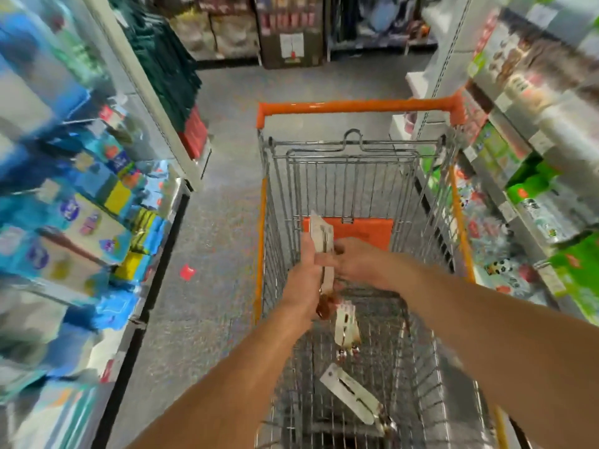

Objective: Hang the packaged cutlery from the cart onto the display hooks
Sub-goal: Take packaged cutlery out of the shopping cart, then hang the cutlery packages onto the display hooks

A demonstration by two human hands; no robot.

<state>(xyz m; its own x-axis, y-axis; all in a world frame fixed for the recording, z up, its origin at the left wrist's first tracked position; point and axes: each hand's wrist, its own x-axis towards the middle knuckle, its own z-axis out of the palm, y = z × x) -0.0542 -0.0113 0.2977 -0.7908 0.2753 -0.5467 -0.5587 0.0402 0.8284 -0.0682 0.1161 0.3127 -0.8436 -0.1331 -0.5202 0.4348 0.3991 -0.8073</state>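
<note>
Two bare forearms reach from the near edge over a wire cart (278, 202) with an orange handle; both hands meet above the middle of its basket; the left hand (303, 283) has its fingers curled round a carded cutlery pack (322, 236), gripping it along its left edge so that the white card stands upright and the brown handle of the utensil hangs below the palm; the right hand (356, 260) comes in from the right and pinches the same pack at mid height, fingertips on the card; motion blur hides how the thumb lies. On the basket floor toward the near end lie two more packs; one pack (346, 325) rests just beneath the hands, its card pointing away; the nearest pack (351, 398) lies diagonally, well toward the near edge. An orange child-seat flap (363, 230) stands at the far end behind the hands. Blurred shelves of blue goods (64, 205) flank the cart's left side; shelves of green boxes (551, 189) flank its right; a small red scrap (187, 272) lies on the grey floor.
</note>
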